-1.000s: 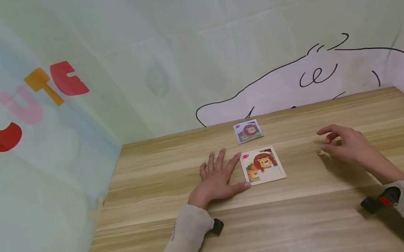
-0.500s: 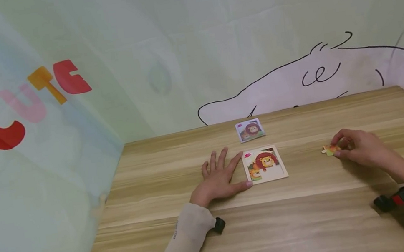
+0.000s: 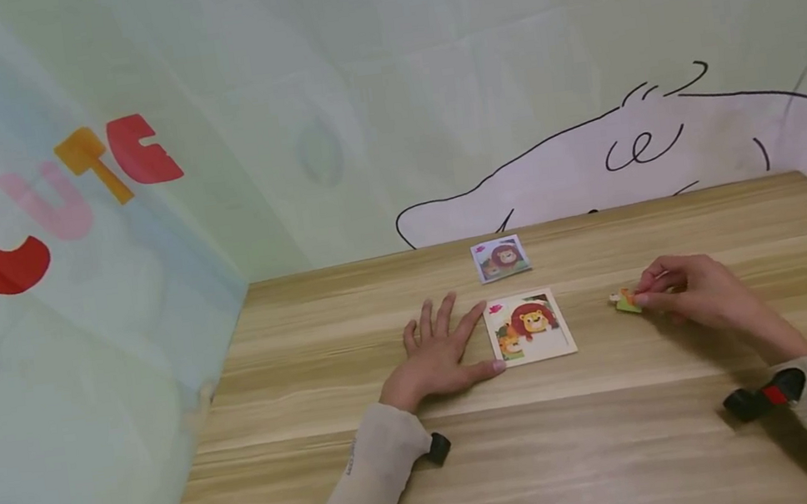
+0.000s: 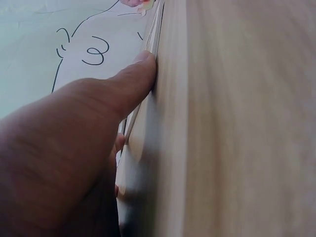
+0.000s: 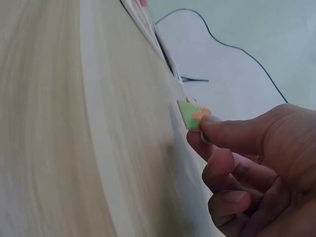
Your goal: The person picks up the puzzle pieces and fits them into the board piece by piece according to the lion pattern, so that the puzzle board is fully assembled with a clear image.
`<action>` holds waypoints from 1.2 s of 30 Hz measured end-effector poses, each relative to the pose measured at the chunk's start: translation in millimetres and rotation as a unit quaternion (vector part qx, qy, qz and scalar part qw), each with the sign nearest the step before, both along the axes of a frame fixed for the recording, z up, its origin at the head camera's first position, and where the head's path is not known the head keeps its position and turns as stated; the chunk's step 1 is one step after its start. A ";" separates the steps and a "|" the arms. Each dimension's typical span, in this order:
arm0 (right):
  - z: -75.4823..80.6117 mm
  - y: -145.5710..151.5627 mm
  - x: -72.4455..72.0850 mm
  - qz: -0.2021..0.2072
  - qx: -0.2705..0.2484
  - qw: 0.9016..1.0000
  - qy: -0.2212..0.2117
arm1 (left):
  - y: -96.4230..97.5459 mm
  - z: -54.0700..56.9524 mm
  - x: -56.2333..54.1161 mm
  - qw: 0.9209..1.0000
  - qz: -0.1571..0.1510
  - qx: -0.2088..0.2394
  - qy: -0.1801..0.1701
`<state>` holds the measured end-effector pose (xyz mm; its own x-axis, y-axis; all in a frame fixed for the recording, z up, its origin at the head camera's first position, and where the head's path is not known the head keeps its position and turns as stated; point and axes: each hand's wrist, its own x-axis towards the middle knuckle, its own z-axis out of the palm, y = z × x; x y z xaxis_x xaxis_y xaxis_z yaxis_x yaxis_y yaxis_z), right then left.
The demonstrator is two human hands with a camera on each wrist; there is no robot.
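Note:
A square lion puzzle board [image 3: 531, 327] with a pale frame lies on the table, a bare pale gap at its lower right. My left hand [image 3: 437, 357] rests on the table at its left side, fingers spread, with thumb and index finger touching the board's left corners. To the right of the board, my right hand [image 3: 696, 296] pinches a puzzle piece [image 3: 627, 302] between thumb and fingers. In the right wrist view the puzzle piece [image 5: 190, 114] shows green and orange and is held a little above the tabletop; its far side is partly hidden by the thumb.
A small printed card [image 3: 500, 258] with the same lion picture lies behind the board. The wooden table [image 3: 477, 478] ends at the back against a wall hanging [image 3: 323, 85] with a line drawing and coloured letters.
My right hand first reached the piece, then took hold of it and has since carried it left toward the board. The left hand has stayed at the board's edge.

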<state>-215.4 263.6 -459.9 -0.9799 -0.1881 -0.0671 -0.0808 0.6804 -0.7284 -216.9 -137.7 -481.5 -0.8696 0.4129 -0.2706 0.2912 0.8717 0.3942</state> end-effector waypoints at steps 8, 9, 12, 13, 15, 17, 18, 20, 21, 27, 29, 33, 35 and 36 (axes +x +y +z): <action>-0.2 -26.3 0.5 0.029 -0.030 0.999 -0.021 | 0.7 0.6 0.2 1.000 0.003 0.001 -0.007; -0.4 -29.8 0.6 0.034 -0.033 0.999 -0.024 | 0.5 0.1 0.1 1.000 0.003 0.000 -0.007; -2.3 -39.2 -0.1 0.049 -0.041 0.997 -0.036 | 0.2 0.1 0.1 1.000 0.004 0.000 -0.008; -3.3 -41.5 -0.4 0.054 -0.046 0.997 -0.039 | 0.1 0.2 0.2 1.000 0.004 0.001 -0.008; -4.6 -46.0 -0.8 0.062 -0.055 0.996 -0.045 | 0.0 0.4 0.4 1.000 0.003 0.002 -0.008; -5.1 -51.0 -0.5 0.067 -0.056 0.995 -0.049 | 0.0 1.0 0.6 1.000 0.003 0.004 -0.007; -5.1 -53.8 -0.2 0.070 -0.056 0.995 -0.050 | 0.0 1.2 0.8 1.000 0.002 0.004 -0.007; -4.6 -60.3 0.7 0.076 -0.057 0.994 -0.052 | -0.1 1.6 1.1 1.000 0.001 0.004 -0.006; -4.1 -63.7 1.3 0.080 -0.060 0.994 -0.053 | -0.2 1.9 1.4 1.000 0.001 0.004 -0.006; -0.7 -83.9 4.2 0.102 -0.079 0.990 -0.053 | -0.6 2.6 1.9 1.000 0.000 0.003 -0.002; 0.4 -89.4 4.5 0.105 -0.079 0.990 -0.050 | -0.7 2.3 1.5 1.000 0.000 0.002 -0.002; 1.0 -98.7 3.7 0.109 -0.075 0.990 -0.041 | -0.4 0.7 0.1 1.000 0.000 0.004 -0.004; 0.5 -103.0 2.8 0.109 -0.074 0.991 -0.036 | -0.1 -0.5 -0.5 1.000 0.000 0.005 -0.005; 0.2 -105.0 2.4 0.108 -0.074 0.991 -0.034 | 0.1 -1.1 -0.8 1.000 0.000 0.004 -0.005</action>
<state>-212.9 158.6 -459.7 -0.9098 -0.4057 -0.0873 -0.1606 0.5382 -0.8274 -217.6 -137.5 -482.6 -0.8667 0.4155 -0.2761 0.2879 0.8685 0.4034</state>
